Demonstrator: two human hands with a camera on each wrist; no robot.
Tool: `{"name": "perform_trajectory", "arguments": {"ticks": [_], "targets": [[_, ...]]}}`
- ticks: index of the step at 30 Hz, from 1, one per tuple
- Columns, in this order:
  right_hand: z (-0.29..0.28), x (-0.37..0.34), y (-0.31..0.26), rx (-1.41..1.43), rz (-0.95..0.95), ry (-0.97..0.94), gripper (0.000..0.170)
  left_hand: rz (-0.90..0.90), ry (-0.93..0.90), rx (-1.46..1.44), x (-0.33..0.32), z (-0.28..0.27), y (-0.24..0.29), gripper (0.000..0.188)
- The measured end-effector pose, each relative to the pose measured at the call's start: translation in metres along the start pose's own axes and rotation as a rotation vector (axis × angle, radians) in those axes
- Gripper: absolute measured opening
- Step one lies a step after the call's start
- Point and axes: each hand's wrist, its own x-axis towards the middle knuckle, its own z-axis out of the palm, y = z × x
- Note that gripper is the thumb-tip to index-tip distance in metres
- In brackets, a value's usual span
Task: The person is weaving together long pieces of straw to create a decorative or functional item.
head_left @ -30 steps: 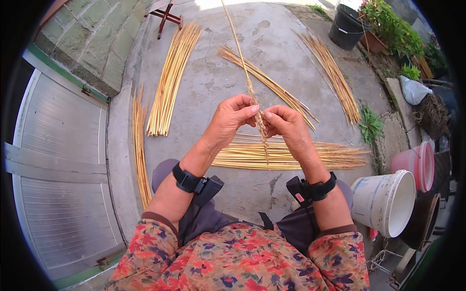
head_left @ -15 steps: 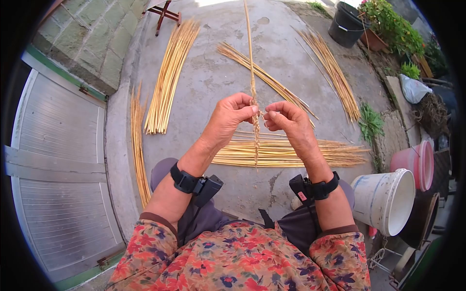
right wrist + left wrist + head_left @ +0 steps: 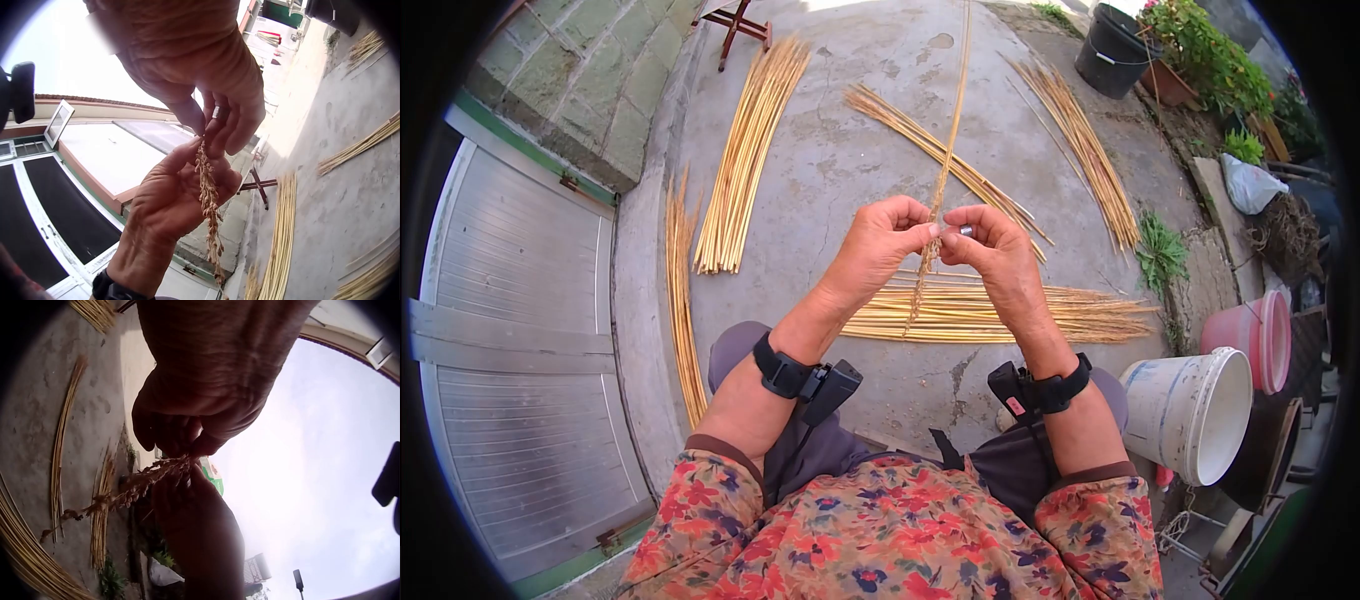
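Note:
A long thin stalk (image 3: 956,120) rises away from the hands, and its seed head (image 3: 921,285) hangs below them. The left hand (image 3: 887,240) pinches the stalk at the base of the seed head between thumb and fingers. Close against it on the other side, the right hand (image 3: 992,255) has thumb and forefinger together at the same spot. Dry husks cover the seed head (image 3: 209,203) in the right wrist view, where the right hand (image 3: 215,106), with a ring on one finger, pinches at its top. The seed head (image 3: 128,490) points down-left in the left wrist view.
Bundles of stalks lie on the concrete: one crosswise (image 3: 990,312) before the knees, an upright one (image 3: 752,160) at left, others (image 3: 1090,150) right and centre. A white bucket (image 3: 1175,410), pink bucket (image 3: 1250,340) and black bucket (image 3: 1112,50) stand at right; a metal door (image 3: 525,330) is at left.
The stalk's upper end has swung to the right, and the seed head's tip has moved left. The right hand, slightly apart half a second ago, has come back against the left hand.

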Motion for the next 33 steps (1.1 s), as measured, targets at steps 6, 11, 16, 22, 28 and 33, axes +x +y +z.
{"name": "perform_trajectory", "arguments": {"ticks": [6, 11, 16, 22, 28, 33], "targets": [[-0.001, 0.002, 0.003, 0.003, 0.002, -0.012, 0.018, 0.008, -0.003, 0.03, 0.0, 0.001, -0.003, 0.008], [0.0, 0.003, 0.003, -0.021, 0.0, -0.017, 0.019, 0.033, 0.026, 0.06, 0.0, 0.004, -0.01, 0.008], [0.001, 0.004, 0.005, -0.011, 0.028, 0.054, 0.019, 0.073, 0.089, 0.144, -0.005, 0.014, -0.006, 0.007], [-0.013, -0.001, 0.003, -0.203, 0.091, -0.013, 0.017, 0.108, 0.126, -0.064, 0.0, 0.003, 0.003, 0.009], [-0.019, -0.018, -0.02, -0.412, 0.204, -0.333, 0.016, 0.052, 0.026, -0.294, -0.002, -0.004, -0.001, 0.01], [-0.011, -0.011, -0.011, 0.049, -0.036, -0.014, 0.015, 0.047, -0.01, -0.208, -0.004, 0.001, -0.001, 0.01]]}}
